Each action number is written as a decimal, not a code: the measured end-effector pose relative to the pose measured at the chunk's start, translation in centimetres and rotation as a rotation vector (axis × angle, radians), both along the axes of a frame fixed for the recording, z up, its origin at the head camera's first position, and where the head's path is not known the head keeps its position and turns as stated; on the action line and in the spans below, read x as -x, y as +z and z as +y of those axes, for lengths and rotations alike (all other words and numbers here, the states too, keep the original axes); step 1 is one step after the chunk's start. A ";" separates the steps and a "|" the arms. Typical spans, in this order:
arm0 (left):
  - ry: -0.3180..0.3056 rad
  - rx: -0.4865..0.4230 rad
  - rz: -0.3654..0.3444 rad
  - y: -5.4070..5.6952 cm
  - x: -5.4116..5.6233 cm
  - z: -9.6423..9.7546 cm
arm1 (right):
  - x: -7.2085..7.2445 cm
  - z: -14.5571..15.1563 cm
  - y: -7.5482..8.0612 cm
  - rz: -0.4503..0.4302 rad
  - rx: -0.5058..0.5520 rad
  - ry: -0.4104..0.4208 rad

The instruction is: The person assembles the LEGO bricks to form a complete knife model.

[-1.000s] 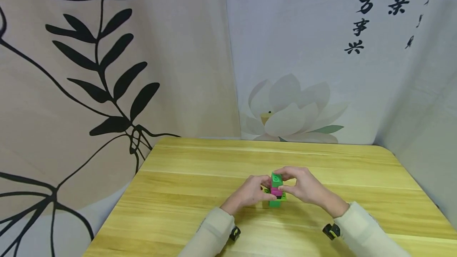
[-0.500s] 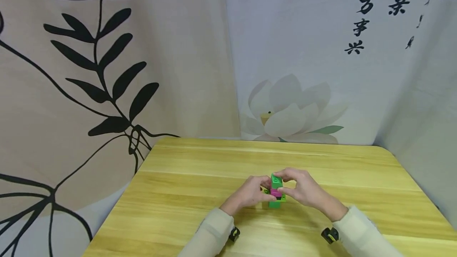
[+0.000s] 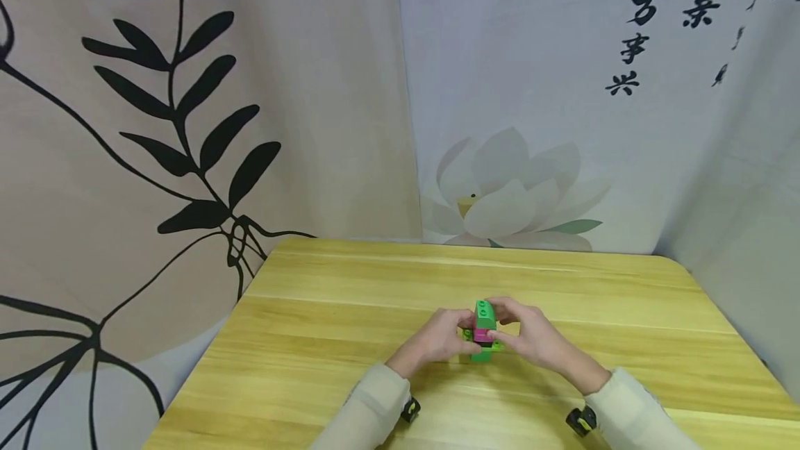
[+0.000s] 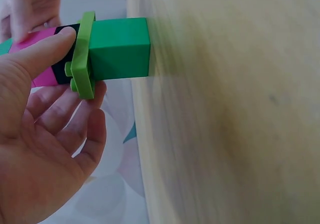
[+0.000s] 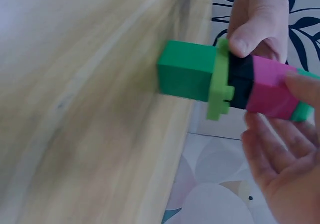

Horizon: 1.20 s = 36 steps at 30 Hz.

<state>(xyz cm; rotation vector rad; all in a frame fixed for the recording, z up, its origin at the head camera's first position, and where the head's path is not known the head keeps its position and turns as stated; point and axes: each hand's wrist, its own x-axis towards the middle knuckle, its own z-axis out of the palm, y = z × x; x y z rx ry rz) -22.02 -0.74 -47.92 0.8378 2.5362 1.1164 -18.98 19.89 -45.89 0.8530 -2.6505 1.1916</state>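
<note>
A stack of toy building bricks stands upright on the wooden table between my hands. From the bottom it has a green brick (image 4: 120, 48), a thin lime plate (image 4: 83, 59) jutting out sideways, a black brick (image 5: 241, 79), a magenta brick (image 5: 272, 87) and a green top brick (image 3: 485, 312) with studs. My left hand (image 3: 436, 339) grips the stack from the left, thumb on the black brick, fingers behind. From the right, my right hand (image 3: 536, 340) holds it higher up, with its thumb on the magenta brick. Its fingertips are partly hidden behind the top brick.
The wooden table (image 3: 325, 339) has a far edge close to a cloth backdrop (image 3: 337, 123) printed with leaves, a lotus and characters. Both forearms reach in from the front in pale sleeves, with a small dark device (image 3: 581, 421) at the right wrist.
My right index finger has slipped from the top of the green top brick to behind it, so more studs show. The left hand keeps its hold; the stack stays in place.
</note>
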 end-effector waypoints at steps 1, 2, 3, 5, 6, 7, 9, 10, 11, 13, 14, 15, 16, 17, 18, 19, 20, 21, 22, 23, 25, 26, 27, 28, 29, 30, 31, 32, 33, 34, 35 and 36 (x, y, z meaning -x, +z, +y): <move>0.001 0.002 -0.006 -0.1 0.0 0.0 | 0.0 0.1 -0.2 -0.020 -0.014 -0.002; 0.001 0.003 -0.011 -0.2 0.0 -0.1 | 0.0 0.1 -0.4 -0.036 -0.027 -0.003; 0.002 0.004 -0.013 -0.3 0.0 -0.1 | 0.0 0.2 -0.6 -0.050 -0.036 -0.002; 0.004 0.007 -0.014 -0.4 0.0 -0.2 | 0.0 0.3 -1.0 -0.074 -0.038 0.004; 0.005 0.007 -0.014 -0.4 0.0 -0.3 | 0.0 0.3 -1.1 -0.085 -0.035 0.009; 0.004 0.007 -0.010 -0.4 0.0 -0.3 | 0.1 0.3 -1.2 -0.095 -0.037 0.014; 0.000 0.006 -0.002 -0.3 0.0 -0.4 | 0.1 0.4 -1.4 -0.118 -0.043 0.023; -0.003 0.006 -0.002 -0.3 0.0 -0.4 | 0.1 0.4 -1.5 -0.129 -0.043 0.028; -0.006 0.005 -0.002 -0.3 0.0 -0.4 | 0.1 0.4 -1.6 -0.139 -0.039 0.034; -0.011 -0.004 -0.009 -0.2 0.0 -0.5 | 0.2 0.4 -1.8 -0.158 -0.023 0.038; -0.013 -0.008 -0.010 -0.2 0.0 -0.5 | 0.2 0.4 -1.8 -0.162 -0.014 0.039; -0.012 -0.011 -0.011 -0.2 0.0 -0.5 | 0.2 0.3 -1.9 -0.163 -0.003 0.039; -0.012 -0.013 -0.014 -0.1 0.0 -0.5 | 0.3 0.3 -1.9 -0.166 0.010 0.039; -0.011 -0.014 -0.015 -0.1 0.0 -0.6 | 0.3 0.3 -2.0 -0.171 0.019 0.035; -0.010 -0.014 -0.014 0.0 0.0 -0.5 | 0.3 0.2 -2.0 -0.177 0.027 0.029; -0.006 -0.011 -0.013 0.0 0.0 -0.5 | 0.3 0.2 -2.0 -0.183 0.034 0.021; -0.001 -0.006 -0.013 0.0 0.1 -0.5 | 0.4 0.1 -2.1 -0.189 0.039 0.012; 0.005 -0.001 -0.015 0.0 0.1 -0.5 | 0.4 0.1 -2.1 -0.198 0.047 0.004; 0.013 0.005 -0.016 0.0 0.1 -0.4 | 0.5 0.0 -2.1 -0.203 0.056 -0.002; 0.022 0.009 -0.017 -0.1 0.2 -0.4 | 0.6 0.0 -2.1 -0.209 0.064 -0.009; 0.040 0.015 -0.017 0.0 0.2 -0.3 | 0.7 -0.1 -2.1 -0.213 0.079 -0.018; 0.047 0.019 -0.012 -0.1 0.2 -0.3 | 0.8 -0.1 -2.1 -0.209 0.080 -0.022; 0.052 0.022 -0.005 -0.1 0.2 -0.2 | 0.8 -0.2 -2.1 -0.206 0.079 -0.027; 0.057 0.027 0.000 -0.1 0.2 -0.2 | 0.9 -0.2 -2.1 -0.202 0.076 -0.031; 0.061 0.032 0.004 -0.2 0.2 -0.1 | 0.9 -0.2 -2.1 -0.201 0.071 -0.037; 0.064 0.039 0.008 -0.2 0.2 -0.1 | 0.9 -0.2 -2.1 -0.195 0.063 -0.041; 0.068 0.048 0.011 -0.2 0.2 -0.1 | 1.0 -0.2 -2.2 -0.191 0.055 -0.048; 0.072 0.055 0.014 -0.3 0.2 0.0 | 1.1 -0.3 -2.2 -0.186 0.045 -0.056; 0.076 0.063 0.014 -0.2 0.2 0.0 | 1.1 -0.3 -2.2 -0.187 0.041 -0.064; 0.081 0.072 0.015 -0.3 0.2 0.1 | 1.2 -0.3 -2.2 -0.183 0.036 -0.066; 0.084 0.080 0.017 -0.2 0.2 0.1 | 1.3 -0.3 -2.2 -0.183 0.032 -0.072; 0.085 0.087 0.020 -0.2 0.2 0.1 | 1.3 -0.3 -2.2 -0.183 0.029 -0.075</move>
